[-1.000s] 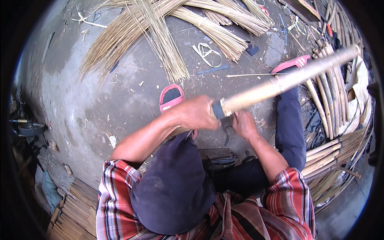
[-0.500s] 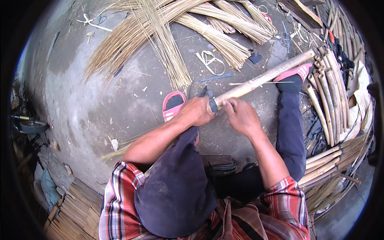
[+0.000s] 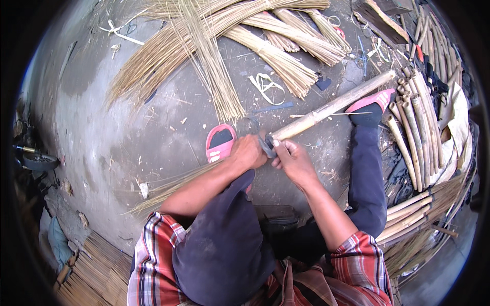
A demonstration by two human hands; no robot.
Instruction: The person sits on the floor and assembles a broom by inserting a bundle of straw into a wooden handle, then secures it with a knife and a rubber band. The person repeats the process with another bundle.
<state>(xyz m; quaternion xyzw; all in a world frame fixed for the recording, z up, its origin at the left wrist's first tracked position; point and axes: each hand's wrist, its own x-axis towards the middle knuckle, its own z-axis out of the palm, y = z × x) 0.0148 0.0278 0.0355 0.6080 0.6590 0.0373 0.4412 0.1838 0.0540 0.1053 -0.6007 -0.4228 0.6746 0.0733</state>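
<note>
A pale bamboo pole (image 3: 334, 106) slants from my hands toward the far right, its far end near my right foot. My left hand (image 3: 248, 153) is closed around the near end of the pole, where a bunch of thin stalks (image 3: 173, 187) trails out to the left beneath my forearm. A dark flat strip (image 3: 266, 147) wraps around that joint. My right hand (image 3: 296, 162) pinches the strip between thumb and fingers, just right of my left hand. Part of the grip under my left fingers is hidden.
Bundles of thin straw-coloured stalks (image 3: 229, 97) lie on the concrete floor ahead. Several bamboo poles (image 3: 421, 127) are stacked at the right, above finished brooms (image 3: 408, 214). A loop of pale strip (image 3: 265, 87) lies past the pole. My pink-sandalled feet (image 3: 220, 145) flank the work.
My right hand has dropped from above the pole to the strip and now pinches it. The pole and my left hand have shifted slightly down and to the left.
</note>
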